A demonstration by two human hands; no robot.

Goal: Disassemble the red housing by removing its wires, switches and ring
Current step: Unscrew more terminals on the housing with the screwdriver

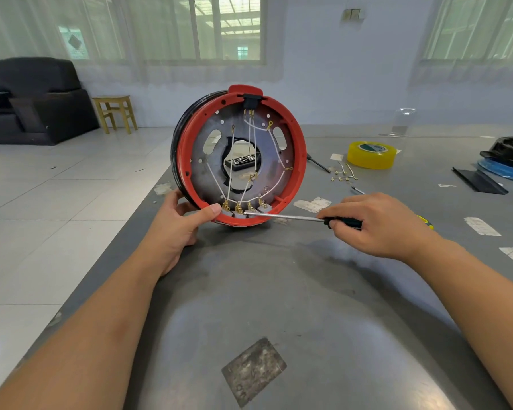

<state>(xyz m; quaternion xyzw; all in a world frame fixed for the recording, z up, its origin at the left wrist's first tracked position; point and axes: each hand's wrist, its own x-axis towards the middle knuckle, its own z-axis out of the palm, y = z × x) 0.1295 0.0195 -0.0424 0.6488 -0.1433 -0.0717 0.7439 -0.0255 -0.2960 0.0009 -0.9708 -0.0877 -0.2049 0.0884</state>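
A person's right hand (pixel 379 224) grips a screwdriver (pixel 308 218) by its dark handle, the metal shaft reaching left so its tip meets the row of small switches (pixel 243 210) at the bottom of a red housing (pixel 301 155). The left hand (pixel 176 226) clasps the housing's lower left rim, thumb on the red edge, keeping it upright on a grey table (pixel 279 291). White wires (pixel 234 161) cross its grey inner plate. Behind, to the right, lie loose wire pieces (pixel 344 173), a roll of yellow tape (pixel 371 154) and a black and blue part (pixel 508 162).
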